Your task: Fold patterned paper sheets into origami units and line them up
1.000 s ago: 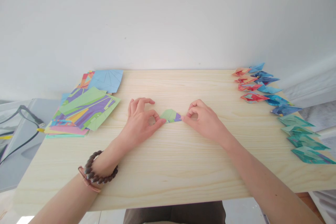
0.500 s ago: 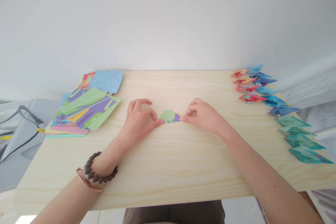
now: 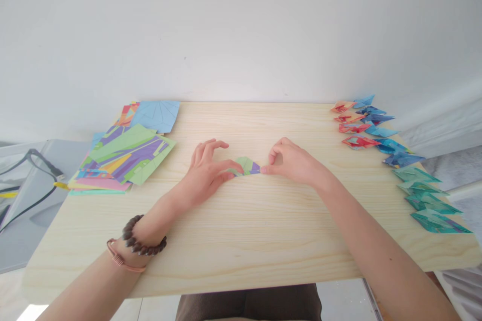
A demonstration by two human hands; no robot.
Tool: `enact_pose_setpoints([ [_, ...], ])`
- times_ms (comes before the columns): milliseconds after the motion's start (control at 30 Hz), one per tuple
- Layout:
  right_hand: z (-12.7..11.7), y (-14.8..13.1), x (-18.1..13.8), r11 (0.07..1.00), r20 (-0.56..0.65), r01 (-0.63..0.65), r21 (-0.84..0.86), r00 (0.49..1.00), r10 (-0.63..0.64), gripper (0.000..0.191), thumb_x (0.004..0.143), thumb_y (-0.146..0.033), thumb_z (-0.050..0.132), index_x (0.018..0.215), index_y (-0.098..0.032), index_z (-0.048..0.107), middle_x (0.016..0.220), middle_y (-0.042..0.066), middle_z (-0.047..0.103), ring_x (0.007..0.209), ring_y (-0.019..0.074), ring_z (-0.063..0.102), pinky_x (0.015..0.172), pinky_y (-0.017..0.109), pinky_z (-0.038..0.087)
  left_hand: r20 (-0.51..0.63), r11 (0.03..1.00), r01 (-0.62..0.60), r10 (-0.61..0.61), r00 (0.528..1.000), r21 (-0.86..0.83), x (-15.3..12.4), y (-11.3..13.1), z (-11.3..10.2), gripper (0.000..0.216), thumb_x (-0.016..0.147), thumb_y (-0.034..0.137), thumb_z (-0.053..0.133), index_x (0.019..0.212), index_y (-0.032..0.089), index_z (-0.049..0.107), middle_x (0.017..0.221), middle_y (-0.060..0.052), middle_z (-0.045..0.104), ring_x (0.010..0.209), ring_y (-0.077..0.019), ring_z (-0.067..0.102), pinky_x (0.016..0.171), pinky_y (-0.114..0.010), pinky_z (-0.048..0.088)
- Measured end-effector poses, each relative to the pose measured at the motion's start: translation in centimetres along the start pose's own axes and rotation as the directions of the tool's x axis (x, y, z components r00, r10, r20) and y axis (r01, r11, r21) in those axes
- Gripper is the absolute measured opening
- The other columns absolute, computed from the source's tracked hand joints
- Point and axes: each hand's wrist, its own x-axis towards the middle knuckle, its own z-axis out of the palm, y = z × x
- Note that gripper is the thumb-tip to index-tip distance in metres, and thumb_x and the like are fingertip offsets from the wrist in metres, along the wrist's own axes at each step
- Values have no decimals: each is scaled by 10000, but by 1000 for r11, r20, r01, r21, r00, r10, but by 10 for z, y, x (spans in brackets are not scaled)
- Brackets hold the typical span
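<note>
A small folded piece of origami paper (image 3: 246, 164), green with purple patches, lies flat near the middle of the wooden table (image 3: 241, 241). My left hand (image 3: 203, 170) is at its left end, thumb at the near edge and index finger resting over the top. The other left fingers are lifted and bent. At the right corner, my right hand (image 3: 291, 163) pinches the paper between thumb and index finger, its remaining fingers curled. The left corner is hidden under my left fingers.
Patterned paper sheets (image 3: 128, 153) are stacked at the left, with a blue sheet (image 3: 156, 114) behind. Several folded paper pieces line the right edge: red ones (image 3: 360, 141), blue ones (image 3: 402, 159) and green ones (image 3: 439, 221). A white wall (image 3: 241, 30) borders the far edge. Cables (image 3: 41, 160) hang left.
My left index finger has stretched out and come down over the left part of the folded paper. My right hand keeps its pinch on the right corner. The view has shifted slightly.
</note>
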Motion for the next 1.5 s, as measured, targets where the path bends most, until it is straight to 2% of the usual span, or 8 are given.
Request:
enact_pose_setpoints([
  [267,-3,0,1,999,16,33,-38,999,-32,235,659,-451,685,678,-229,614,885,14,527,715,142,548,647,279,432,60,995,-92,89,994,44,0,-3,-1,387,896,202,422,1116,488,561,1325,22,283,1298,-295,129,1051,-598,120],
  [467,-5,3,2,998,48,64,-21,997,-63,229,679,-436,668,674,-218,600,890,15,520,729,138,544,664,269,429,104,993,-121,120,987,0,-1,-5,-6,429,886,161,409,1147,473,546,1326,14,340,1283,-273,216,1063,-586,99],
  [700,-6,3,1,999,48,50,-9,998,-49,214,676,-412,670,668,-216,586,889,12,519,743,144,541,683,280,427,160,989,-144,137,978,32,-1,-12,-10,499,866,100,398,1164,479,527,1389,54,288,1311,-259,185,1076,-559,117],
  [833,1,0,-8,998,-13,57,28,998,-57,169,713,-375,624,693,-217,568,934,11,502,700,127,534,677,284,434,161,986,-160,151,975,39,-1,-12,-10,504,867,100,407,1182,480,510,1401,48,289,1314,-271,195,1071,-569,127],
  [967,16,-9,-17,999,-176,25,45,984,-16,128,761,-352,552,765,-224,538,975,16,478,689,129,524,700,312,436,136,987,-160,158,978,3,-1,-14,-8,486,865,108,427,1167,475,526,1394,42,316,1313,-275,216,1072,-575,117],
  [1067,26,-18,-17,997,-255,65,29,965,-55,150,746,-359,572,771,-220,522,979,29,463,776,160,531,762,339,425,125,989,-150,151,981,-13,-1,-14,-7,483,860,105,437,1157,473,536,1394,47,324,1316,-271,221,1076,-570,119],
  [1300,31,-21,-18,992,-256,121,28,960,-110,139,753,-330,582,767,-219,499,956,22,460,854,171,517,844,367,391,129,991,-137,135,983,7,-3,-12,-9,506,860,90,418,1181,468,517,1399,45,324,1330,-274,211,1080,-571,112],
  [1500,27,-4,-16,976,-248,176,125,958,-141,91,758,-250,550,790,-223,469,942,13,449,754,133,481,730,292,423,126,991,-137,135,983,3,-4,-11,-8,493,857,100,428,1183,458,520,1401,48,327,1330,-269,213,1088,-560,109],
])
